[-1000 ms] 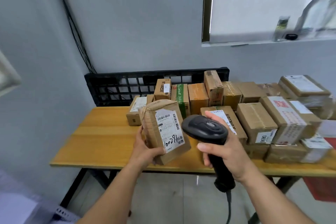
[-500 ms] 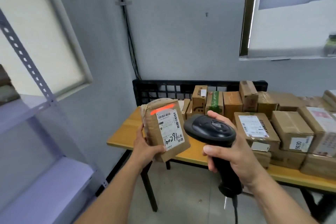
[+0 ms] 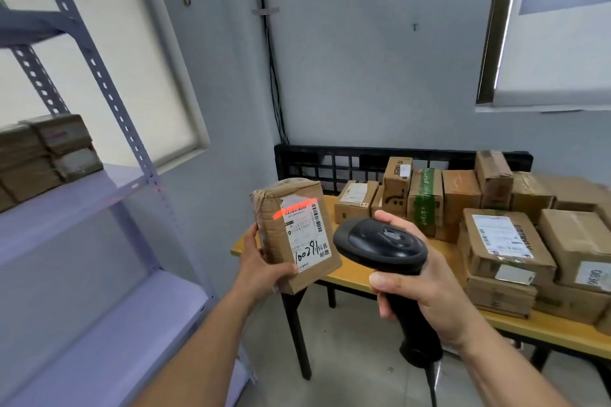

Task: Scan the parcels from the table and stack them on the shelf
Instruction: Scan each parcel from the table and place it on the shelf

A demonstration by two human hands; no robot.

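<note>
Left hand (image 3: 261, 269) grips parcel (image 3: 291, 235), label up, red scan line across barcode. Right hand (image 3: 426, 287) at 3 o'clock of parcel, clamped on scanner (image 3: 380, 246). Shelf (image 3: 82, 188) at 9 o'clock.

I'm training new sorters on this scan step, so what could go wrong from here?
The red scan line crosses the white label of the brown cardboard parcel at a slant near its top edge, so it may miss the barcode. The left hand grips only the parcel's lower corner in mid-air, so it could slip and drop. The right hand holds the black handheld scanner, leaving no spare hand to catch it.
</note>
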